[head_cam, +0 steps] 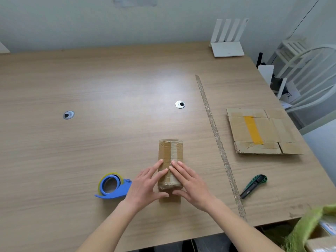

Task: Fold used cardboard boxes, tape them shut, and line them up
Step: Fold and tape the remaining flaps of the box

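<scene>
A small cardboard box [170, 160] stands near the front edge of the table [109, 84], its long side running away from the person. A strip of tape runs along the seam on its top face. Both hands lie flat and open on the near half of that face: the left hand [145, 184] with fingers spread over the left of the seam, the right hand [189, 182] over the right, each thumb hooked round the near end of the box. Neither hand grips anything; they press.

The step in hand looks to be smoothing the tape down. To do it well, the fingers should press along the seam from the near end to the far end, so the strip lies without creases, and then rub the tape where it turns over both end edges; the near end looks wrinkled there.

The blue tape dispenser [112, 186] lies just left of the left hand, within easy reach if a second strip is wanted. A green knife [253, 186] lies to the right, beyond a long worn strip [218, 142] on the table. A flattened box [261, 131] with a yellow band waits further right, not yet folded.
</scene>
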{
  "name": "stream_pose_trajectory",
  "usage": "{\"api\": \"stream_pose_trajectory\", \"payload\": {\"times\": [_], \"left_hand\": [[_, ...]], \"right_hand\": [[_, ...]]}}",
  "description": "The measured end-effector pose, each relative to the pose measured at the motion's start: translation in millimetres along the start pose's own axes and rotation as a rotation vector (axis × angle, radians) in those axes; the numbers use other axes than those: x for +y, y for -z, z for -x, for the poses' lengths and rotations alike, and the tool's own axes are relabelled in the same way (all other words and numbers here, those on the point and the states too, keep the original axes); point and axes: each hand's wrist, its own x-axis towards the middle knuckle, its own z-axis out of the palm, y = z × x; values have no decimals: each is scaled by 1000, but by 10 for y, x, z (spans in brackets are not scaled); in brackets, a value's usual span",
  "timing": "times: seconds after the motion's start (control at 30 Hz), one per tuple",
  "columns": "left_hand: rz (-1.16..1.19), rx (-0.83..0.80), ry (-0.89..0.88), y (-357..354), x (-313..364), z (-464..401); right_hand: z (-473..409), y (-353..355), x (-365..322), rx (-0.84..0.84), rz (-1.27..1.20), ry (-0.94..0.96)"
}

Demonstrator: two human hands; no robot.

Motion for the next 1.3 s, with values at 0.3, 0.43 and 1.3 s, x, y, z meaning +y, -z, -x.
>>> {"api": "stream_pose_trajectory", "payload": {"times": [0.3, 0.43, 1.3], "left_hand": [[-21, 35, -37, 4, -21, -107], [-59, 15, -50, 56, -18, -154], [119, 21, 479, 208, 407, -296]], "right_hand": [[-70, 187, 305, -21, 49, 154], [-127, 149, 355, -24, 61, 191], [-444, 467, 273, 149, 163, 171]]}}
